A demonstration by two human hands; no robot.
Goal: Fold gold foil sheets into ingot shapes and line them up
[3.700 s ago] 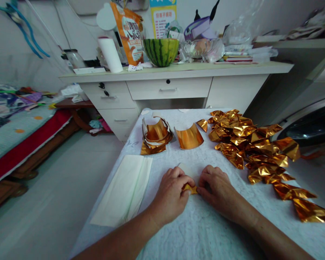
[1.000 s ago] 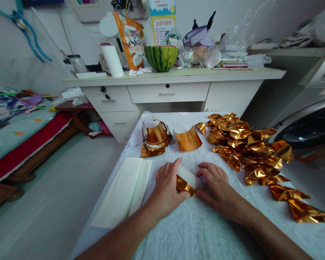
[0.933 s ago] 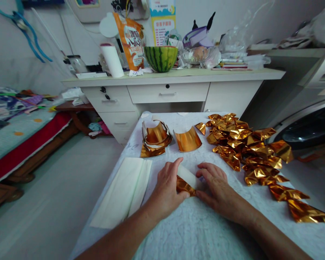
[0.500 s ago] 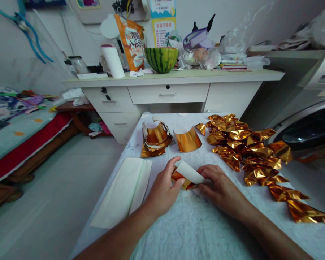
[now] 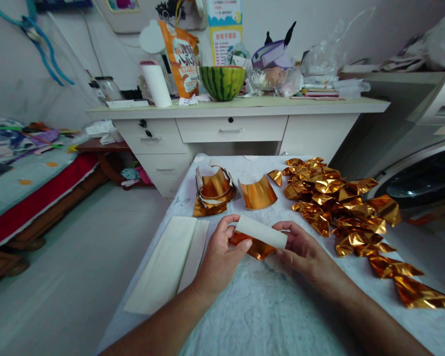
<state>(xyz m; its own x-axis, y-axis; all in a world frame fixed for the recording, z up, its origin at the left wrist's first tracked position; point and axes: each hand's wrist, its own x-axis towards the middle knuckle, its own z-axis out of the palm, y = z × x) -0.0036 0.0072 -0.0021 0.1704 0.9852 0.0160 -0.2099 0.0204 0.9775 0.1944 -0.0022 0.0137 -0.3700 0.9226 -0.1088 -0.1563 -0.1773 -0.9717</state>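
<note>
Between my hands is a sheet of gold foil paper [image 5: 260, 248], its white back [image 5: 261, 231] showing along the upper part where it curls over. My left hand [image 5: 226, 249] grips its left end, thumb on the gold side in front and fingers behind. The right end is pinched by my right hand [image 5: 300, 247], with some fingertips hidden behind the paper. Just beyond lies a single curved gold sheet [image 5: 258, 193]. Left of that sits a stack of curled gold sheets [image 5: 213, 190]. Folded gold foil pieces [image 5: 330, 202] are heaped on the right.
Folded white paper [image 5: 163, 267] lies at the left of the cloth-covered table [image 5: 252, 311]. Behind stands a white desk [image 5: 230, 129] with half a watermelon [image 5: 222, 83] and an orange snack bag [image 5: 181, 62]. A washing machine [image 5: 422, 153] stands right, a bed [image 5: 29, 198] left.
The foil sheet has been lifted and turned more level, so more of its white back and gold front shows. My right hand has moved slightly right and its fingers have shifted.
</note>
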